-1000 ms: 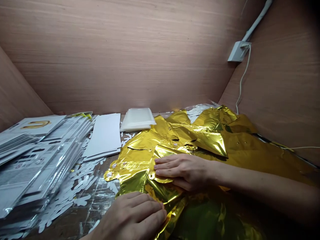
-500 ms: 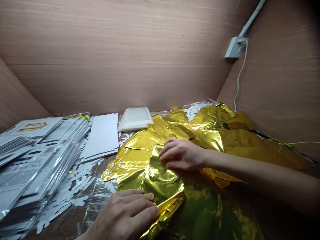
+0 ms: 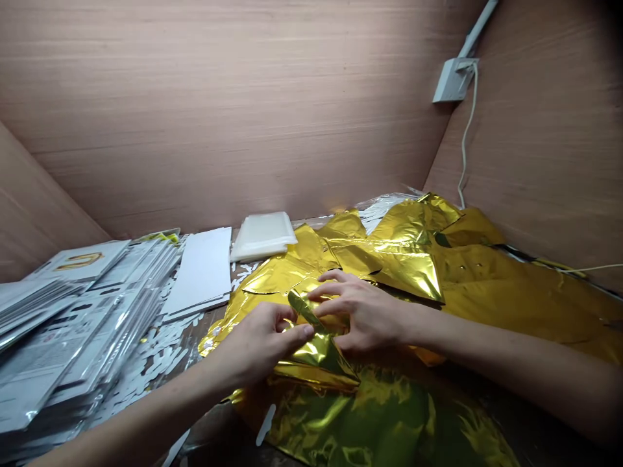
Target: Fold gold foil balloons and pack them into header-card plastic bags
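Observation:
A flat gold foil balloon (image 3: 318, 353), partly folded over, lies in front of me on top of more foil. My left hand (image 3: 265, 340) pinches its folded edge between thumb and fingers. On the other side of the fold, my right hand (image 3: 367, 311) rests with fingers apart and slightly bent, the fingertips at the foil. More flat gold foil balloons (image 3: 403, 250) lie layered behind and to the right. A wide sheet of foil (image 3: 370, 415) spreads below the hands, dark and reflective.
Printed cards in clear sleeves (image 3: 97, 331) are piled at left. White cards (image 3: 202, 269) and a stack of translucent bags (image 3: 263, 235) lie at the back. Small white strips (image 3: 165, 363) are scattered on the table. A white socket box (image 3: 452, 81) with a cable hangs on the wall.
My left hand has moved up and away from me, bringing the near foil edge over into a fold. My right hand's fingers have spread wider.

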Available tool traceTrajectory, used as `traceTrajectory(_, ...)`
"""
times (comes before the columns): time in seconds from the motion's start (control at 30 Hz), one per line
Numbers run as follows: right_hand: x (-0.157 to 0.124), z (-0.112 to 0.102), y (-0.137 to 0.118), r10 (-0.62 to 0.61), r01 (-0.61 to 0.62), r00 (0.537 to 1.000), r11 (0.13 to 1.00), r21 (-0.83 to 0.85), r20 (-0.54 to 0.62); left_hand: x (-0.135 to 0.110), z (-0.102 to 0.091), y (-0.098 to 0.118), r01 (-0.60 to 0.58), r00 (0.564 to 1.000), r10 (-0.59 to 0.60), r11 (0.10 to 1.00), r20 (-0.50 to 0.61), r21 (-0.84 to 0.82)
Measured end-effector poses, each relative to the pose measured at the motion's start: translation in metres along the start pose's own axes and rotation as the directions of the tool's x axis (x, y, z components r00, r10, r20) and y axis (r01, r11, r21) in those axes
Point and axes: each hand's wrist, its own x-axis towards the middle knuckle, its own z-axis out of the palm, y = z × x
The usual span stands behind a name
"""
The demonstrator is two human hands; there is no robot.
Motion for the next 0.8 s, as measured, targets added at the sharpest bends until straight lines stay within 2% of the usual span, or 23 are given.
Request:
traceTrajectory(0.1, -0.001, 0.004, 0.002, 0.135, -0.135, 0.991, 0.991, -0.02, -0.022, 0.014, 0.004, 0.002, -0.016, 0.994, 0.03, 0.991, -0.102, 0.136)
traceTrajectory(0.17, -0.002, 0.007, 0.003, 0.179, -0.179, 0.984, 0.984, -0.017, -0.018, 0.016, 0.006, 0.003, -0.048, 0.986, 0.076, 0.982, -0.146, 0.185)
traceTrajectory(0.27, -0.001, 0.006, 0.002, 0.191, -0.192, 0.981, 0.981, -0.027, -0.014, 0.016, 0.01, 0.006, -0.114, 0.974, 0.161, 0.958, -0.162, 0.264)
traceTrajectory(0.37, 0.0, -0.005, 0.001, 0.201, -0.201, 0.98, 0.98, 0.005, -0.003, 0.014, 0.014, 0.007, -0.156, 0.967, 0.213, 0.93, -0.142, 0.332)
traceTrajectory(0.47, 0.0, -0.023, 0.002, 0.256, -0.269, 0.96, 0.955, 0.127, 0.115, 0.015, 0.017, 0.003, -0.164, 0.962, 0.236, 0.901, -0.137, 0.401)
traceTrajectory(0.57, 0.001, -0.035, -0.001, 0.384, -0.416, 0.901, 0.896, 0.152, 0.203, 0.016, 0.021, -0.003, -0.193, 0.946, 0.285, 0.879, -0.155, 0.436)
traceTrajectory(0.63, 0.003, -0.034, -0.004, 0.442, -0.462, 0.881, 0.881, 0.104, 0.167, 0.015, 0.024, -0.006, -0.231, 0.898, 0.372, 0.853, -0.234, 0.469)
traceTrajectory(0.73, 0.004, -0.026, -0.009, 0.444, -0.453, 0.888, 0.888, 0.071, 0.118, 0.012, 0.028, -0.008, -0.266, 0.769, 0.534, 0.768, -0.352, 0.583)
traceTrajectory(0.8, 0.004, -0.02, -0.009, 0.433, -0.44, 0.896, 0.895, 0.071, 0.1, 0.011, 0.03, -0.007, -0.351, 0.719, 0.644, 0.66, -0.26, 0.665)
